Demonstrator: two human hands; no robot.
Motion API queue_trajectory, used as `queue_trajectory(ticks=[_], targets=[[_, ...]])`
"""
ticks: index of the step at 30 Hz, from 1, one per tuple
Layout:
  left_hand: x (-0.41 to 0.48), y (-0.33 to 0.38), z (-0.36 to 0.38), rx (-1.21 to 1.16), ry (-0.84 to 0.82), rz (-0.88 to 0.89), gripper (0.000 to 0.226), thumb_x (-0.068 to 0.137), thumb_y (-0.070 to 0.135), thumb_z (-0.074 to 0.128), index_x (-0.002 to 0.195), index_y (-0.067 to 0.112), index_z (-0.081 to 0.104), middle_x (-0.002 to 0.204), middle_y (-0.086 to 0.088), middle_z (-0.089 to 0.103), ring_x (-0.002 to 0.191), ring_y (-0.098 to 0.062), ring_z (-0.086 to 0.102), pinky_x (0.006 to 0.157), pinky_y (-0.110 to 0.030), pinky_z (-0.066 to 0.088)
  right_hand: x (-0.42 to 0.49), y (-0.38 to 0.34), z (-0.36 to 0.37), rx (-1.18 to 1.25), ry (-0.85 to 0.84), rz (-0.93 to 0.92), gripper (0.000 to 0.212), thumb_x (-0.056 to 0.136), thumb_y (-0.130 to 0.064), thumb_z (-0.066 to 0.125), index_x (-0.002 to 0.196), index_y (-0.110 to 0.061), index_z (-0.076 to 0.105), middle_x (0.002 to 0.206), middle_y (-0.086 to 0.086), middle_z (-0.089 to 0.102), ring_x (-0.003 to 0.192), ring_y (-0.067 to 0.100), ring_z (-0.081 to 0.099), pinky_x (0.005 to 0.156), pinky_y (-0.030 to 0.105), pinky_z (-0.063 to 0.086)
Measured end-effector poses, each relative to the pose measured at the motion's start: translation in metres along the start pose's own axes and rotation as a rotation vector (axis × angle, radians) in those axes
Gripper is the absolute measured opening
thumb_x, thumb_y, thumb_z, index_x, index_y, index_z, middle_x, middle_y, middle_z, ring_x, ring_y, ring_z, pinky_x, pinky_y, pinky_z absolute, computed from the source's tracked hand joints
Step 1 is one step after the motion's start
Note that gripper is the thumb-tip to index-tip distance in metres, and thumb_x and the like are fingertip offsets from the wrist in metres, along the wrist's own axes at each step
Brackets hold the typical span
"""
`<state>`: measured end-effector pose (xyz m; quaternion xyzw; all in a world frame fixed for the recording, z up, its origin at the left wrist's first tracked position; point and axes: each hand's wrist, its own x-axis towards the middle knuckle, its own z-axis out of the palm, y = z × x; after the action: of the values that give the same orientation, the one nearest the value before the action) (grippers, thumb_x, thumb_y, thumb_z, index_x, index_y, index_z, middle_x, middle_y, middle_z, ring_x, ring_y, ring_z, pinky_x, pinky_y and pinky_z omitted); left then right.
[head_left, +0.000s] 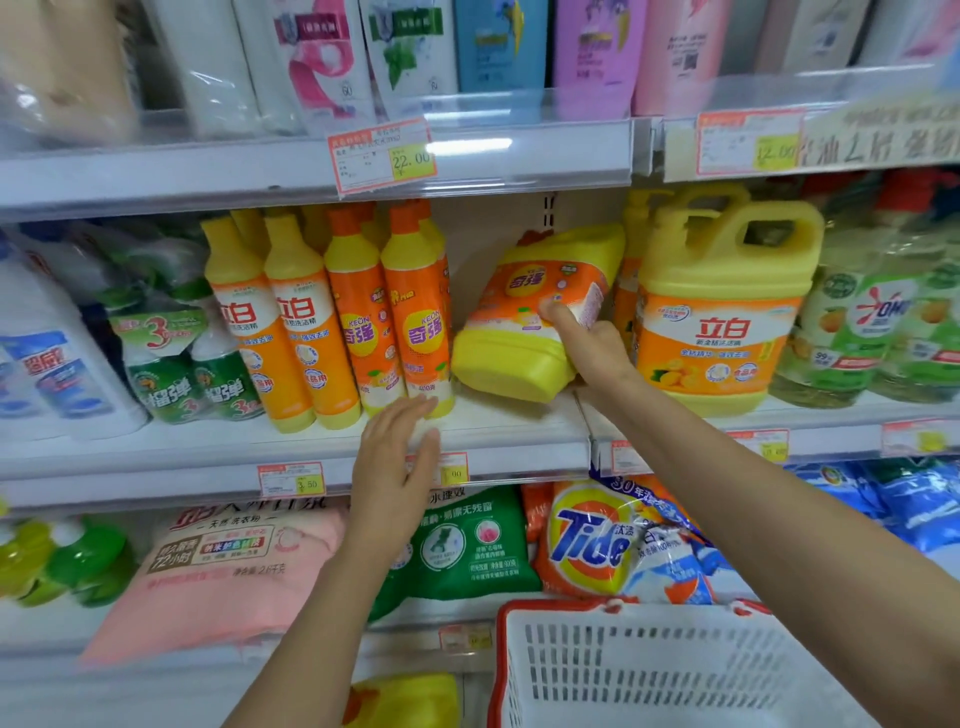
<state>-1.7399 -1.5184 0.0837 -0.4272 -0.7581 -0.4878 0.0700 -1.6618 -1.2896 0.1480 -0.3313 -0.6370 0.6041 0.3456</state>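
Two hands up: right hand (592, 345) grips the tilted yellow jug (514, 338) on the middle shelf (519, 423), left hand (395, 467) hovers open near-left of it, so probably mid-pickup, next it needs lifting clear toward the near basket (649, 670).

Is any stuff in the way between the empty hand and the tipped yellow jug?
Nothing visible. Only bare shelf lies between the open left hand, at the shelf's front edge, and the tilted yellow jug, which the right hand holds.
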Motion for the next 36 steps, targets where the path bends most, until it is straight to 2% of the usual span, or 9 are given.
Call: queue_trajectory(ticks=[4,7,9,12,17,24,29,33,36], targets=[[-0.006,0.025,-0.012,-0.329,0.11,-0.242,0.024,0.102,0.028,0.047,0.123,0.03,0.059,0.126,0.009,0.058,0.118,-0.009,0.053,0.106,-0.034,0.04,-0.044,-0.002,-0.018,0.034,-0.107,0.044,0.044,0.084,-0.047,0.071,0.111,-0.012,0.068,0.099,0.006,0.076,0.083,0.019,0.075,0.073,0.036,0.062],[-0.011,0.046,-0.017,-0.55,-0.042,-0.473,0.038,0.096,0.05,0.05,0.127,0.03,0.056,0.125,-0.001,0.065,0.11,-0.019,0.064,0.099,-0.043,0.05,-0.081,-0.001,-0.029,0.075,-0.209,0.039,0.03,0.09,-0.043,0.068,0.106,-0.017,0.069,0.094,0.003,0.078,0.078,0.015,0.075,0.057,0.027,0.058],[-0.015,0.059,-0.019,-0.748,-0.186,-0.619,0.05,0.085,0.058,0.058,0.124,0.028,0.057,0.112,-0.004,0.073,0.097,-0.023,0.072,0.081,-0.042,0.059,-0.102,0.0,-0.034,0.102,-0.29,0.051,0.026,0.092,-0.042,0.065,0.106,-0.02,0.07,0.098,0.002,0.078,0.085,0.016,0.075,0.064,0.028,0.06],[-0.024,0.066,-0.026,-0.939,-0.186,-0.737,0.052,0.071,0.047,0.073,0.113,0.018,0.063,0.098,-0.006,0.076,0.091,-0.024,0.073,0.069,-0.043,0.061,-0.126,0.002,-0.039,0.028,-0.37,0.104,0.044,0.089,-0.055,0.061,0.113,-0.019,0.07,0.106,0.005,0.076,0.097,0.023,0.073,0.083,0.041,0.06],[-0.051,0.066,-0.033,-1.021,-0.068,-0.859,0.031,0.083,0.043,0.068,0.098,0.016,0.064,0.075,-0.005,0.076,0.066,-0.019,0.074,0.051,-0.035,0.059,-0.152,-0.005,-0.044,-0.097,-0.543,0.131,0.095,0.055,-0.082,0.064,0.116,-0.009,0.07,0.103,0.021,0.074,0.09,0.027,0.074,0.071,0.034,0.06],[-0.071,0.084,-0.044,-1.058,-0.025,-0.837,0.035,0.083,0.041,0.071,0.102,0.013,0.063,0.077,-0.006,0.076,0.071,-0.021,0.074,0.051,-0.035,0.059,-0.169,-0.01,-0.05,-0.025,-0.569,0.164,0.088,0.057,-0.075,0.068,0.12,-0.013,0.066,0.107,0.015,0.075,0.098,0.028,0.073,0.075,0.038,0.061],[-0.079,0.091,-0.051,-0.904,-0.093,-0.745,0.045,0.074,0.037,0.074,0.107,0.008,0.066,0.095,-0.01,0.076,0.083,-0.021,0.074,0.067,-0.039,0.061,-0.179,-0.002,-0.046,0.09,-0.477,0.187,0.081,0.061,-0.048,0.079,0.127,-0.005,0.06,0.111,0.011,0.074,0.105,0.027,0.071,0.092,0.049,0.057],[-0.081,0.085,-0.06,-0.651,-0.044,-0.562,0.036,0.087,0.022,0.071,0.122,0.017,0.066,0.111,-0.002,0.072,0.101,-0.019,0.069,0.095,-0.042,0.054,-0.185,-0.001,-0.044,0.051,-0.35,-0.115,0.077,0.063,-0.033,0.086,0.132,-0.02,0.054,0.11,0.002,0.074,0.099,0.016,0.072,0.08,0.034,0.06],[-0.08,0.101,-0.057,-0.601,-0.057,-0.451,0.076,0.069,0.052,0.077,0.139,0.033,0.052,0.124,0.008,0.064,0.111,-0.009,0.063,0.094,-0.036,0.053,-0.192,-0.002,-0.036,-0.137,-0.233,-0.358,0.079,0.067,-0.03,0.091,0.135,-0.029,0.051,0.112,-0.01,0.069,0.101,0.001,0.066,0.085,0.024,0.056]])
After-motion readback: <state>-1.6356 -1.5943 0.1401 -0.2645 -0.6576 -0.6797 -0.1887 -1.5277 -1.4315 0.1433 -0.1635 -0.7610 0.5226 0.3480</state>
